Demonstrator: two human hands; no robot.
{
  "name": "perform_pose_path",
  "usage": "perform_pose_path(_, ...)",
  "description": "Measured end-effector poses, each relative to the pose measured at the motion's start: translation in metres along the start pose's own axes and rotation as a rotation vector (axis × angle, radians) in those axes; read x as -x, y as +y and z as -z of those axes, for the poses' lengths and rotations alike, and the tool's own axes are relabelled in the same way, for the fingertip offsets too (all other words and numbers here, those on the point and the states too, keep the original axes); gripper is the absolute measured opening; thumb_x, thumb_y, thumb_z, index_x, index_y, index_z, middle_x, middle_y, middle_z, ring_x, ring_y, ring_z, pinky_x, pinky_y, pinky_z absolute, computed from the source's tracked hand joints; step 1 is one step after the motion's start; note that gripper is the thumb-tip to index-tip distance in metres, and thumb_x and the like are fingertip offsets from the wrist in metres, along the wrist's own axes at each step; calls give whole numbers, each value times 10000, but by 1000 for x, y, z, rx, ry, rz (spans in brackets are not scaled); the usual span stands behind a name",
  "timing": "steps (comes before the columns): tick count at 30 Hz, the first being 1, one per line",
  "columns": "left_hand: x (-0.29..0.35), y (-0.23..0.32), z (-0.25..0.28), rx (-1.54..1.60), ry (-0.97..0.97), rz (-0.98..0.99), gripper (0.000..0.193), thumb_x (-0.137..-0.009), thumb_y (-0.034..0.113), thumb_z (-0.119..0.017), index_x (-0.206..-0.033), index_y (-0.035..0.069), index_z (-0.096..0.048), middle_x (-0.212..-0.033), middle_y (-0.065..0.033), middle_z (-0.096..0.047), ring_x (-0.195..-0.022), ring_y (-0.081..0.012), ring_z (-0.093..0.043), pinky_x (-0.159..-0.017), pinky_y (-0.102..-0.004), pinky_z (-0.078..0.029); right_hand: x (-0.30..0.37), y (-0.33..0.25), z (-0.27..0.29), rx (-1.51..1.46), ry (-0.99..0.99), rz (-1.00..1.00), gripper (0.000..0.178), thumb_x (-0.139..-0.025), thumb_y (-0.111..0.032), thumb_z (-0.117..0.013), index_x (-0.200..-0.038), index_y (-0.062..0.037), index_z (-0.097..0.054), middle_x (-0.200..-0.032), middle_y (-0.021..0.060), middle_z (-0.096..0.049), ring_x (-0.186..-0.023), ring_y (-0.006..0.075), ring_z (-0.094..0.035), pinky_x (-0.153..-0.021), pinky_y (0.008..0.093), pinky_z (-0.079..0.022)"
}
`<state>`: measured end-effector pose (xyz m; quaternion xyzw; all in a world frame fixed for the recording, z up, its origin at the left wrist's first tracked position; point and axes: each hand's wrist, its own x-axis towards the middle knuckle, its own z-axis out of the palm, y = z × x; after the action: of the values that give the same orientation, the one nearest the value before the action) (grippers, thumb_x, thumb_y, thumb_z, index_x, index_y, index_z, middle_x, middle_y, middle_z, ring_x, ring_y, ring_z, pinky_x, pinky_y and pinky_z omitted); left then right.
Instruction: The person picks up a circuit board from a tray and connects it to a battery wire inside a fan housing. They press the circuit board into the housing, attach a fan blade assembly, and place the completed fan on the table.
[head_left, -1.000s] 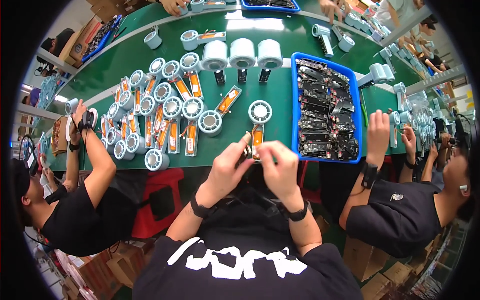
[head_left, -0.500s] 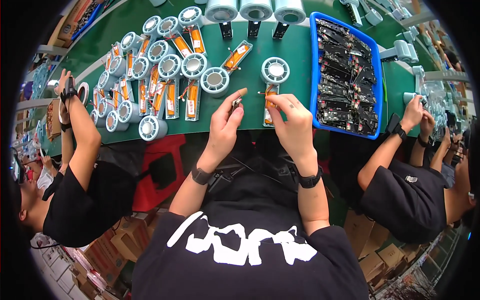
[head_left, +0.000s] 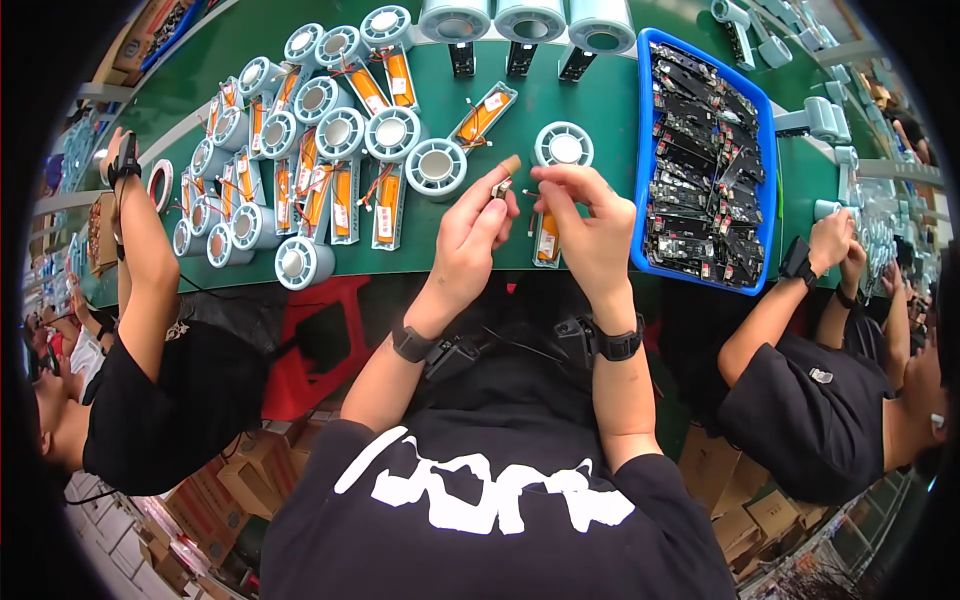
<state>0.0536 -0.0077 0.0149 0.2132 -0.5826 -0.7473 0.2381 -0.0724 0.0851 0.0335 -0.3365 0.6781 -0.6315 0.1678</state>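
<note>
My left hand [head_left: 472, 240] is closed in a pinch on a small silvery metal part [head_left: 502, 187]; a tan cover sits on its forefinger tip. Close beside it, my right hand [head_left: 588, 225] has thumb and forefinger pressed together; what they hold, if anything, is too small to make out. Under the right fingers lies a light-blue handheld fan [head_left: 563, 146], its round head away from me. In its open handle shows an orange battery [head_left: 547, 240], partly covered by my hand. A thin wire end with a small white plug [head_left: 530, 193] sticks out between my hands.
Several similar open fans [head_left: 341, 133] with orange batteries crowd the left of the green table [head_left: 480, 225]. A blue tray [head_left: 640, 200] of black circuit boards stands right. Fan heads with boards [head_left: 530, 25] line the back. Co-workers' arms [head_left: 150, 250] are at both sides.
My right hand has lifted off the battery in the handle, and its fingertips are now closer to my left hand. My left hand still holds the small metal part. The view has shifted slightly.
</note>
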Motion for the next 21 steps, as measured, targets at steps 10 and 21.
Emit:
perform_pose_path(10,-5,-10,12,170,-46,66,420,-1008,64,-548,-1423,20,-497,-958,-30,-580,-635,-58,-520,-519,-216,-421,-6,1,-4,291,-23,177,93,-800,10,-776,-870,-19,-723,-756,37,-720,-614,107,-662,-643,243,-488)
perform_pose_path(21,-3,-11,9,39,-36,76,405,-972,1,-592,-1375,8,-554,-979,-10,-585,-591,-19,-472,-479,-186,-346,-7,1,-4,509,-47,336,122,-735,-23,-795,-790,-65,-695,-683,31,-678,-552,148,-616,-644,290,-427)
